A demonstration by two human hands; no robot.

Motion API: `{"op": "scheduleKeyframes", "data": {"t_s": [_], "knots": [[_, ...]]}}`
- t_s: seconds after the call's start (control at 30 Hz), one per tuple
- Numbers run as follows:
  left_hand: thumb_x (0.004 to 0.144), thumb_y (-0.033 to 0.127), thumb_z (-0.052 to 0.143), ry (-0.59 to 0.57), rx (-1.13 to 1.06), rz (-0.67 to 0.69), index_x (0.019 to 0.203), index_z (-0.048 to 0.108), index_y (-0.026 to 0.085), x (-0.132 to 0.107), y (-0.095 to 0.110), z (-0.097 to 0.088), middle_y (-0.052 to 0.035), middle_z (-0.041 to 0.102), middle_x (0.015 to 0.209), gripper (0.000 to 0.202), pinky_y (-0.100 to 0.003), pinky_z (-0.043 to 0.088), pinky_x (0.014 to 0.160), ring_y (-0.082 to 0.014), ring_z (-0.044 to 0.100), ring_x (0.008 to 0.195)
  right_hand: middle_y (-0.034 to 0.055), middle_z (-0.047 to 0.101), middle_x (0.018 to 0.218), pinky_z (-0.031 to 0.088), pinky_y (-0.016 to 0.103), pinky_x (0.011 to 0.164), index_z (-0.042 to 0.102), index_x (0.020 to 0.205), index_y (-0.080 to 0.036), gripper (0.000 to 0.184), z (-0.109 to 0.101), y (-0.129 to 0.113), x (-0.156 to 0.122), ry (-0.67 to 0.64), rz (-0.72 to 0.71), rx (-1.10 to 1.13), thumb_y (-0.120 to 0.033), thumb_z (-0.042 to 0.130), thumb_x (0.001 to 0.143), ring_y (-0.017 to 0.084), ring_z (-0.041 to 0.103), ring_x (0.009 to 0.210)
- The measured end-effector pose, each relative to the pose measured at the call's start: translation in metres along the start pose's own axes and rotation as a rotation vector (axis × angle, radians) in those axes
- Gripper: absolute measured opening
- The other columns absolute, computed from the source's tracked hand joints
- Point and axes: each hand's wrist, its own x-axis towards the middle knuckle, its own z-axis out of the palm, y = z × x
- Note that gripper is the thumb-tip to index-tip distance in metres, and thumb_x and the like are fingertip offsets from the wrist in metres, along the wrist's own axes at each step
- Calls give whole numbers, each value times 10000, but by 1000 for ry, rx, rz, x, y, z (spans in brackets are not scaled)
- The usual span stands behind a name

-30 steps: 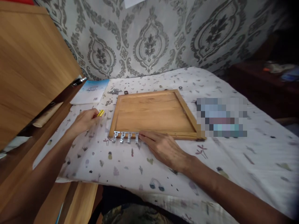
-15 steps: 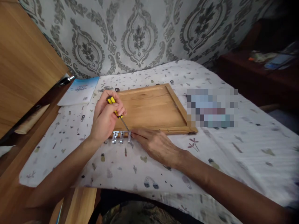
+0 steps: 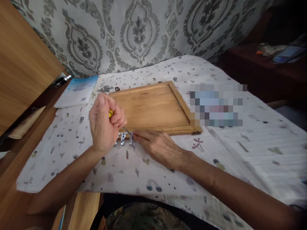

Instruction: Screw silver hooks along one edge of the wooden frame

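Note:
A shallow wooden tray-like frame [image 3: 153, 105] lies on the patterned cloth. A row of metal hooks [image 3: 123, 139] sits along its near edge. My left hand [image 3: 104, 123] is closed round a yellow-handled screwdriver [image 3: 110, 113]; its thin shaft slants down to the hooks' right end. My right hand [image 3: 158, 147] lies low on the cloth, fingers together, with the fingertips pressed against the right end of the hook strip at the screwdriver's tip.
A blue-and-white booklet [image 3: 78, 91] lies at the back left. Small metal fittings [image 3: 105, 88] are scattered behind the frame. A wooden cabinet [image 3: 21, 64] stands at the left, a patterned wall behind, dark furniture at the right. A blurred patch covers something right of the frame.
My left hand lifted the screwdriver from the cloth at the left and brought it over to the hooks. Since half a second ago it has lowered and tilted over them. The right hand stays put.

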Motion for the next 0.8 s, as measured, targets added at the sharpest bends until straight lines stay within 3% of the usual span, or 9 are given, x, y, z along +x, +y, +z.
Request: {"op": "scheduleKeyframes", "data": {"t_s": [0.5,0.8], "knots": [[918,498,612,-26,-5,-1,631,416,209,1,-5,3,72,222,491,452,-239,161,388,-69,177,393,109,718,1210,560,306,687,654,1169,-123,256,0,0,0,-31,6,-28,-62,552,943,203,705,900],[933,290,548,-198,17,-51,638,415,203,2,1,-1,74,249,460,334,-220,198,394,-71,224,388,113,721,1184,555,325,674,648,1165,-119,251,-1,-1,0,-33,5,-25,-63,544,944,211,694,891]]}}
